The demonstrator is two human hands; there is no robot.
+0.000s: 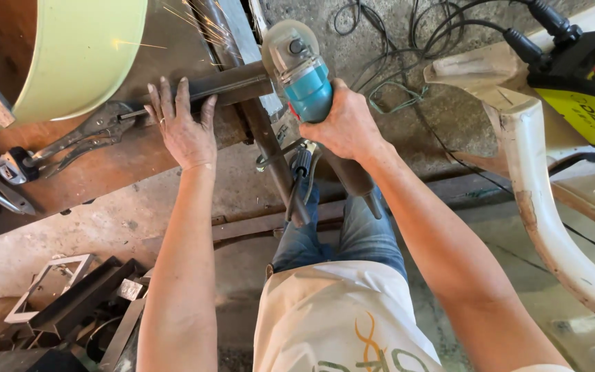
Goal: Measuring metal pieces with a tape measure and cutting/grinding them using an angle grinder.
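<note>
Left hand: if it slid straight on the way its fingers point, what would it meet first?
The left hand lies flat on the dark steel bar, fingers pointing up-frame. Going straight on, it would cross the rusty bench top and probably meet the pale green drum first, though depth is unclear.

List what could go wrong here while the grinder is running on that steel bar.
1. The left hand lies bare and flat on the steel bar, close to the angle grinder; a slip or kickback might reach the fingers.
2. Sparks fly past the bare forearm toward the pale green drum; burns seem possible.
3. Only the right hand grips the grinder, so control may be weaker.
</note>
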